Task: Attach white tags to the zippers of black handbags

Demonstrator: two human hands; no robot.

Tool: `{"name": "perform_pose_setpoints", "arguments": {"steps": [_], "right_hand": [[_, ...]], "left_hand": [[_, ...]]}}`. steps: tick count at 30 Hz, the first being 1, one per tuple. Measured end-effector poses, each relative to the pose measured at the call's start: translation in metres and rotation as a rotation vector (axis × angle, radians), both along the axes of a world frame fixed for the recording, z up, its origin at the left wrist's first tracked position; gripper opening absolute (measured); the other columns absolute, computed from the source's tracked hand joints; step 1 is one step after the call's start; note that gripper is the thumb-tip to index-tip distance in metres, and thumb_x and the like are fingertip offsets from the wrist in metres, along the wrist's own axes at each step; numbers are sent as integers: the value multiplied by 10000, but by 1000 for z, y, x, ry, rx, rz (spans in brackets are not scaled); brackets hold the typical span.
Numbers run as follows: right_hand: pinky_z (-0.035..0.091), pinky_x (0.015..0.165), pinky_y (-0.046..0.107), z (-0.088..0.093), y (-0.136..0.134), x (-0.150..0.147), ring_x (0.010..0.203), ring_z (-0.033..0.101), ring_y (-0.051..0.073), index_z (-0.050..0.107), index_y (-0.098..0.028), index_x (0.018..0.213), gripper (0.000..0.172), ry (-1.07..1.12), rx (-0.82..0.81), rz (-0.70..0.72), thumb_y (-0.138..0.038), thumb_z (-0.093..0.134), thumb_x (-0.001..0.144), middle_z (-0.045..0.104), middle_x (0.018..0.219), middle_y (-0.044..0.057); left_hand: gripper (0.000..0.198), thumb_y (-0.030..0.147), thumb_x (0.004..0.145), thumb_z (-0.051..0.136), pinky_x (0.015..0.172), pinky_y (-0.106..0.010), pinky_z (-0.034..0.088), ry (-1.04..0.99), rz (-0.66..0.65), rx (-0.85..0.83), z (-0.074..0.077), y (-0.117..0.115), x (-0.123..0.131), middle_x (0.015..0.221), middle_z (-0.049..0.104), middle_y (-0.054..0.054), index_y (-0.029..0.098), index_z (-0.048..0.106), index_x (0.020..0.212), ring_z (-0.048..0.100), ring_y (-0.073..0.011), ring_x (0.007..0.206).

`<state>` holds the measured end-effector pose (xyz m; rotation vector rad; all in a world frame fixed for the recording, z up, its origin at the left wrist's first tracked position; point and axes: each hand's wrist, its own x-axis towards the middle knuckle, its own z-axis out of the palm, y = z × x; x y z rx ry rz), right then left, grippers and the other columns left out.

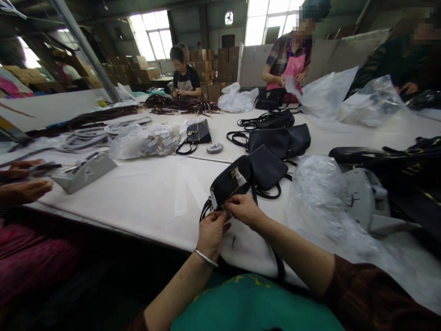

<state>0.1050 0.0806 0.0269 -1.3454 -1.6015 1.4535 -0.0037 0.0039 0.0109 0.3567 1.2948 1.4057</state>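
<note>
A small black handbag [231, 178] with a gold clasp lies on the white table [144, 193] just in front of me, its strap trailing toward my lap. My left hand [212, 232], a silver bangle on its wrist, pinches at the bag's near lower corner. My right hand [245, 209] meets it there, fingers pinched on a small white tag or paper strip at the bag's edge. Both hands touch the bag.
More black handbags [280, 140] lie beyond. Clear plastic bags [319, 202] sit to my right, a grey tape dispenser [84, 171] to the left, a tape roll [214, 147] mid-table. Another person's hands [24, 184] work at the left; other people stand at the far side.
</note>
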Motion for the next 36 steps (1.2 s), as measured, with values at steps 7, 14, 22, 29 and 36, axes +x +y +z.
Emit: {"name": "perform_pose_setpoints", "arguments": {"steps": [7, 14, 22, 29, 36], "right_hand": [[317, 401, 190, 5, 0, 10, 414, 445, 74, 662, -132, 760, 153, 260, -273, 108, -273, 630, 708, 543, 474, -40], [296, 391, 201, -2, 1, 8, 408, 404, 68, 650, -140, 720, 212, 225, -251, 111, -338, 717, 684, 518, 471, -50], [393, 512, 238, -5, 1, 2, 522, 521, 111, 703, -143, 701, 195, -42, 43, 97, -327, 656, 744, 624, 568, -2], [450, 598, 256, -6, -8, -1, 655, 634, 162, 716, -152, 729, 211, -133, 202, 66, -308, 597, 807, 706, 683, 31], [462, 635, 258, 0, -16, -3, 683, 652, 167, 727, -160, 744, 228, -185, 265, 25, -309, 579, 832, 720, 705, 36]], "left_hand": [[389, 390, 554, 882, 713, -299, 497, -1, 21, -25, -2, 2, 0, 804, 714, -79, 123, 681, 753, 662, -173, 788], [386, 367, 532, 890, 662, -295, 497, 1, 61, -25, -8, 3, 0, 728, 683, -28, 142, 653, 737, 659, -157, 702], [441, 415, 550, 884, 644, -277, 485, -23, 59, -21, -8, 0, 1, 760, 689, -19, 161, 636, 811, 677, -157, 711], [449, 367, 578, 877, 684, -260, 480, -103, 35, -3, -3, -2, 1, 867, 703, -56, 151, 701, 929, 660, -145, 789], [406, 349, 579, 865, 676, -262, 473, -123, 59, -33, 2, -3, 0, 872, 694, -49, 165, 693, 898, 657, -163, 826]]}}
